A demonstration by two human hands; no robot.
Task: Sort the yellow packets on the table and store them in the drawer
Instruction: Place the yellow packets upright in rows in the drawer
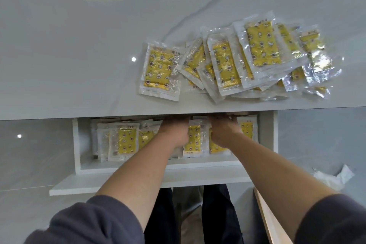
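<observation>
Yellow packets (263, 49) lie in a loose, overlapping heap on the right of the white table (79, 55), close to its near edge. One more packet (159, 69) lies flat just left of the heap, barely touching it. Below the edge the drawer (76, 144) stands pulled open, and a layer of stored packets (126, 138) covers its floor, some squared up in rows and some overlapping.

Both of the person's arms reach into the middle of the drawer. The left grip (175, 134) and the right grip (223, 132) rest side by side on the stored packets, backs upward. Their fingers run under the table's edge and are hidden, so it cannot be told whether either is spread, pressed together or pinching a packet.

The job looks partly done. A good share is already in the drawer, but the whole heap above is still unsorted and has yet to come down. The step in hand is probably settling packets towards the back of the drawer.
</observation>
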